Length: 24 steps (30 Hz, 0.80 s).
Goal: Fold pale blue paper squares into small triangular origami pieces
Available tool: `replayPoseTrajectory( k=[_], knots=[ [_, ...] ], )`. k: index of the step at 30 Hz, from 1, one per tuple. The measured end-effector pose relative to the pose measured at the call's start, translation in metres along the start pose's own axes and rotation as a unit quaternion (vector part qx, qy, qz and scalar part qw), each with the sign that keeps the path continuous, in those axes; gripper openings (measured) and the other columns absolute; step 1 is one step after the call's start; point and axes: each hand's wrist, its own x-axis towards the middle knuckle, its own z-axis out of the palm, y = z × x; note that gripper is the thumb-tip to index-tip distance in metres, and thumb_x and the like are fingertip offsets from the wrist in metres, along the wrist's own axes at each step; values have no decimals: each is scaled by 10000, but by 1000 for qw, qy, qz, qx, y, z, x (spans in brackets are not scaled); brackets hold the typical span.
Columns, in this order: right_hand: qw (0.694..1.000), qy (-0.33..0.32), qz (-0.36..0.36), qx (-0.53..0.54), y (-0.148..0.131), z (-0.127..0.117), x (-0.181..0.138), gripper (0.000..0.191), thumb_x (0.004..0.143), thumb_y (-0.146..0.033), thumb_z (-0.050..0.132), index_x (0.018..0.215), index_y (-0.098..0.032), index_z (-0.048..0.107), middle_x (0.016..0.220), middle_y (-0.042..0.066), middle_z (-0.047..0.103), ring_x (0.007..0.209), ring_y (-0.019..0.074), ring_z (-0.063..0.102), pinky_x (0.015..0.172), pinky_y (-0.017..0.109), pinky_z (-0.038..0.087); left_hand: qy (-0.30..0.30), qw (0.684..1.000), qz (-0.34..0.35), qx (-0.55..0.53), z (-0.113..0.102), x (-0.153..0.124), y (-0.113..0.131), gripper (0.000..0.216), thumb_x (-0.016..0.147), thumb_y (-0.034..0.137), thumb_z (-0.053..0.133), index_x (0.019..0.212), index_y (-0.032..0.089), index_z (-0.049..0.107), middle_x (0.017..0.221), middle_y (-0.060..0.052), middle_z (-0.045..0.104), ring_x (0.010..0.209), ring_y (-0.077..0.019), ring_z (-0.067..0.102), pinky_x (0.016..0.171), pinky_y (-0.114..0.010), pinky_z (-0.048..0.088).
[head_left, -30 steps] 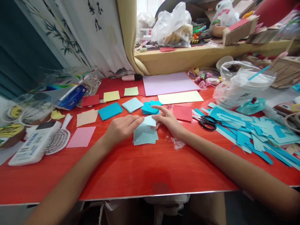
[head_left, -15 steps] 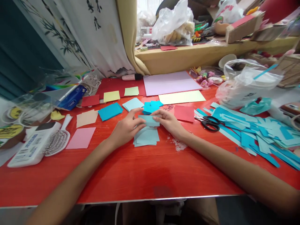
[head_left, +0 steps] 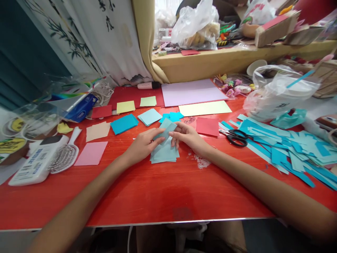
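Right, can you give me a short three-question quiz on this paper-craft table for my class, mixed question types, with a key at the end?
1. True or false: the scissors lie on the table to the right of the right hand.
2. The left hand and the right hand together hold: A) a ruler B) a folded light blue paper C) a glue stick.
3. What colour is the table top?
Key: 1 true; 2 B; 3 red.

Bright daylight comes from the window (head_left: 165,7) beyond the surface's (head_left: 147,196) far edge; soft shadows, wide-angle bending and blur at the edges.
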Motion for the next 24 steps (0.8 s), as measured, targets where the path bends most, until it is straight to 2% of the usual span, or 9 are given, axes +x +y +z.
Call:
replayPoseTrajectory(
  k=[2,4,7,9,13,18,21,24],
  knots=[
    [1000,8,13,-7,1,0,0,274,779,-406,645,874,-186,513,584,-37,590,488,97,575,467,229,473,-24,1000,-3,-10,2,-1,1,327,918,386,426,1137,195,576,1095,-59,646,946,-189,596,812,-309,457],
    [1000,14,22,-9,3,-1,2,272,778,-410,646,836,-185,505,553,-33,595,478,104,579,478,237,482,-22,1000,-5,-13,5,-2,3,363,908,389,445,1219,219,524,1149,-69,622,988,-204,589,834,-337,467],
    [999,28,19,4,5,-3,3,254,788,-391,641,856,-183,512,588,-9,632,496,115,599,505,254,498,16,999,-26,-45,10,-3,4,540,856,390,538,1348,247,367,1142,-89,586,895,-192,605,745,-330,506],
    [999,44,8,24,6,-3,4,225,797,-363,635,872,-180,527,675,9,652,569,122,629,537,257,517,27,995,-51,-87,12,-3,4,616,820,377,590,1360,243,326,1114,-97,569,794,-170,607,666,-314,518],
    [998,53,-8,43,7,-2,3,207,790,-332,645,882,-173,550,805,22,641,709,132,650,587,256,539,27,982,-94,-159,13,-1,1,569,812,335,598,1322,253,358,1104,-81,543,737,-140,607,627,-294,520],
    [999,41,1,14,7,-2,2,230,795,-342,640,922,-168,557,739,28,656,692,143,646,596,271,537,96,972,-82,-200,8,1,-3,444,815,323,598,1219,214,448,934,-44,572,761,-131,571,588,-233,494],
    [999,41,-4,5,8,-3,3,231,797,-360,638,905,-169,568,729,28,658,684,143,645,595,272,537,95,967,-90,-219,8,2,-4,373,812,348,603,1136,195,496,890,-34,572,743,-130,560,551,-221,484],
    [999,50,-11,1,9,-4,3,249,798,-392,632,892,-169,573,706,19,650,654,134,640,597,271,535,94,963,-98,-234,9,2,-3,385,808,351,613,1136,195,487,866,-23,567,683,-114,557,538,-224,481]
  ],
)
